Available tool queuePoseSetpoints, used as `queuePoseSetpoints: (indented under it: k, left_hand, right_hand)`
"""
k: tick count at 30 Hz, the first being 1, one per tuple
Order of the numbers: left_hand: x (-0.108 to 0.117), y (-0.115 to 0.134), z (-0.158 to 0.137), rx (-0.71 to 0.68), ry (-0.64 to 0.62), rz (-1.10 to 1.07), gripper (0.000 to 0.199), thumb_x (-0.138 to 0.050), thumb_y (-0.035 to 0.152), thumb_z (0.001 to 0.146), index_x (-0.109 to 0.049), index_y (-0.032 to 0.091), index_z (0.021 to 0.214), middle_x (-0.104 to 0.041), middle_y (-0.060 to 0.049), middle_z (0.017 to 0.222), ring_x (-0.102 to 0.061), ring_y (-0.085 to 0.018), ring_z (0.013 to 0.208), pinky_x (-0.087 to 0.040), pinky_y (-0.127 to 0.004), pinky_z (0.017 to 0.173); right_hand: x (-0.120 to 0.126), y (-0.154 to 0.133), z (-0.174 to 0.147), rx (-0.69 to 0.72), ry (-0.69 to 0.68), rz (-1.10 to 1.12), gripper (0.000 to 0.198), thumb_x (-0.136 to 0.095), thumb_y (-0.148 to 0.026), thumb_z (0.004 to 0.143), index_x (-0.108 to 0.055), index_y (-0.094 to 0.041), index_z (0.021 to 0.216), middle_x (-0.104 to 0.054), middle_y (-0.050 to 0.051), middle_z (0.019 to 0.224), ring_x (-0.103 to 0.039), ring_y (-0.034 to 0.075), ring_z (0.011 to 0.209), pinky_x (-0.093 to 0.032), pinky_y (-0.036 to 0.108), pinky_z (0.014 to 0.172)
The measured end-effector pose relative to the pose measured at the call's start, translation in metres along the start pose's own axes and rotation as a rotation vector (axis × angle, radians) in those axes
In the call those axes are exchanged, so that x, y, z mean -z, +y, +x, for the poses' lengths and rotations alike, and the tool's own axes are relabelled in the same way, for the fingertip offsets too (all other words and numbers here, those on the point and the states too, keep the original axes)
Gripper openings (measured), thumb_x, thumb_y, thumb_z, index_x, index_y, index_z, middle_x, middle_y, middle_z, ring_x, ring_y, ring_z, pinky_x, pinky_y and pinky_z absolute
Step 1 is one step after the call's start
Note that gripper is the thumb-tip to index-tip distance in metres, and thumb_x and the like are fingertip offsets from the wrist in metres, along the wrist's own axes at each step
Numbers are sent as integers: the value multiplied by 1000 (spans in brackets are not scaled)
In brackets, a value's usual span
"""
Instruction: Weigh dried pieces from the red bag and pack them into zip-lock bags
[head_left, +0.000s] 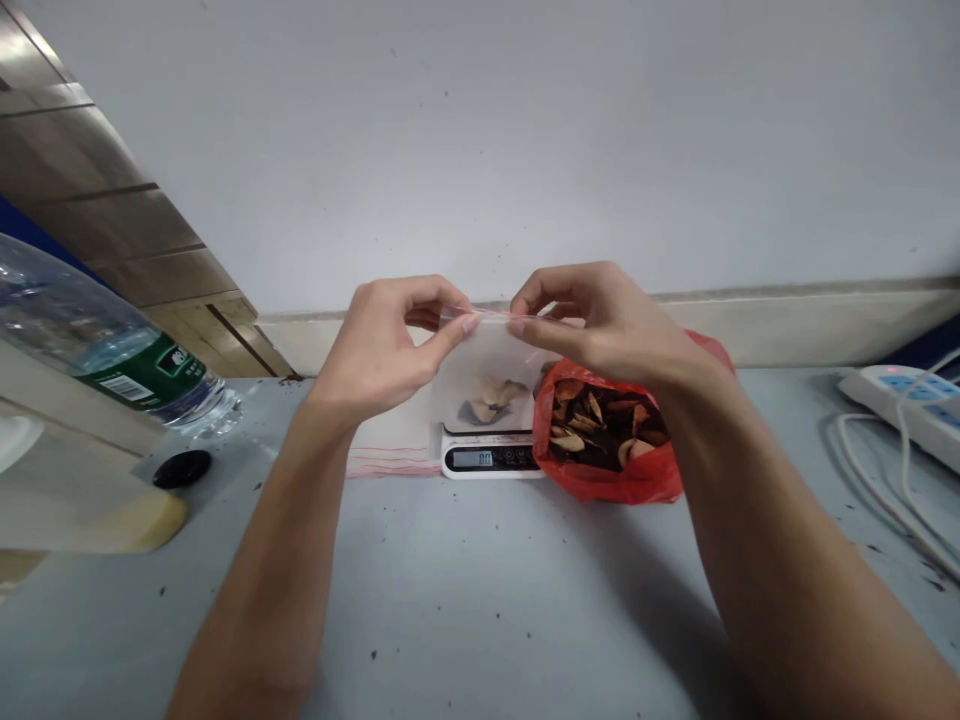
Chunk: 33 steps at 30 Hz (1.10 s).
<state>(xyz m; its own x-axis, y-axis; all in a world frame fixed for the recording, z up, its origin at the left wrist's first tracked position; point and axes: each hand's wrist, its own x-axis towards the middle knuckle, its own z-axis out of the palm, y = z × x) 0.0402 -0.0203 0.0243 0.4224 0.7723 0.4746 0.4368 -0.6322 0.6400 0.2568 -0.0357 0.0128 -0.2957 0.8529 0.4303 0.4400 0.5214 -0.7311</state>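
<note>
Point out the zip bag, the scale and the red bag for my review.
Zip bag (489, 352): head view, its clear wall above the slices.
Scale (491, 459): head view, its front display panel.
Red bag (604, 482): head view, its front wall.

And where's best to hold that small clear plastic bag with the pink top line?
Probably pinch the small clear plastic bag by its thin top edge, one grip coming from each side: that edge is flat and uppermost, and the tan curled slices sit low inside.
</note>
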Motion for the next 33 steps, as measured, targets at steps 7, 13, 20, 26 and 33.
queuePoseSetpoints:
  k: [7, 13, 20, 26, 33]
  left_hand:
    - [-5, 4, -2, -30, 36, 29, 13, -72, 35, 87, -74, 24, 79, -82, -3, 86, -76, -21, 84, -61, -31, 83]
    - [-3, 2, -2, 13, 49, -22, 11, -76, 33, 84, -80, 23, 79, -84, -3, 85, -78, -21, 82, -62, -28, 78]
    - [-4, 6, -1, -7, -1, 18, 14, -70, 29, 85, -75, 23, 73, -81, -3, 78, -77, -21, 79, -60, -28, 75]
    - [4, 8, -4, -37, -30, 137, 15, -66, 28, 85, -70, 24, 71, -78, -1, 74, -76, -22, 78, -58, -27, 71]
    - [20, 8, -6, -18, -34, 239, 14, -63, 25, 85, -69, 22, 73, -80, -2, 78, -77, -21, 82, -59, -26, 75]
  right_hand:
    - [-3, 1, 2, 40, -16, 36, 24, -76, -45, 86, -73, -23, 78, -74, 4, 83, -67, 21, 81, -52, 37, 75]
    - [-1, -3, 0, 55, 7, -26, 20, -71, -38, 87, -64, -22, 76, -73, 5, 86, -66, 23, 87, -49, 34, 70]
    - [-5, -6, 1, 63, 5, -39, 27, -73, -47, 88, -72, -23, 76, -74, 5, 80, -66, 23, 82, -50, 36, 74]
    - [0, 9, 2, 69, 16, -22, 25, -75, -45, 85, -73, -22, 75, -75, 5, 79, -66, 22, 78, -51, 39, 75]
    - [21, 25, -3, -14, 24, -163, 25, -72, -50, 82, -72, -27, 75, -79, 7, 89, -71, 28, 87, -57, 45, 80]
